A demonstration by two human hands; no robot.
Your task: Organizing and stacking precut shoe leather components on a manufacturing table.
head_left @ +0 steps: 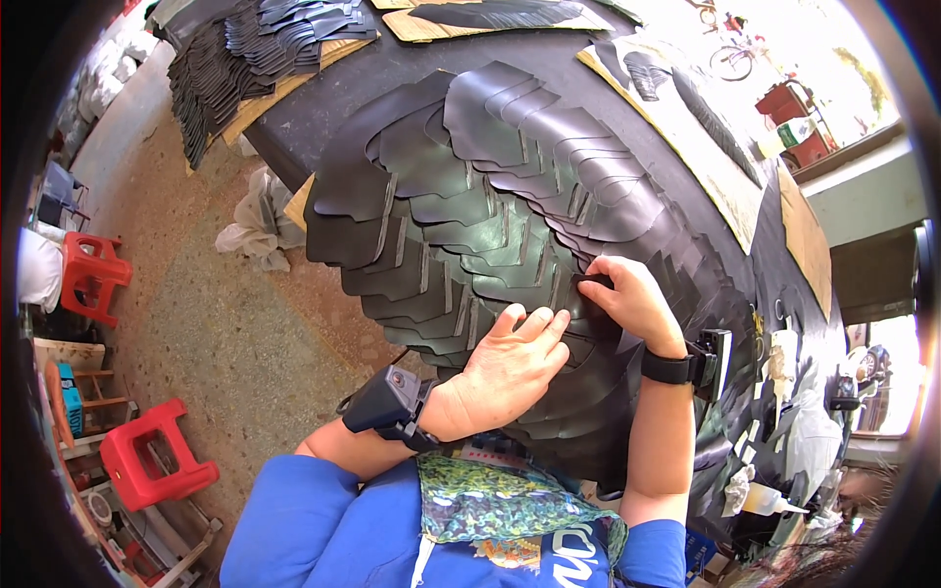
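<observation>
Overlapping black leather-like cut pieces (pixel 495 235) lie fanned in rows across the table before me. My left hand (pixel 512 370) rests palm down on the near pieces, its fingers extended and slightly bent. To its right, my right hand (pixel 630 302) has thumb and index finger pinched on the edge of a small black leather piece (pixel 586 280). The rest of that piece blends into the dark layers around it, so its outline is hard to make out. Both wrists wear strapped black devices.
Stacked black strips (pixel 250 59) sit on cardboard at the far left of the dark table (pixel 304 108). More cardboard (pixel 706 147) with black pieces lies at far right. A squeeze bottle (pixel 767 500) is at near right. Red stools (pixel 157 456) and a plastic bag (pixel 260 220) stand left on the floor.
</observation>
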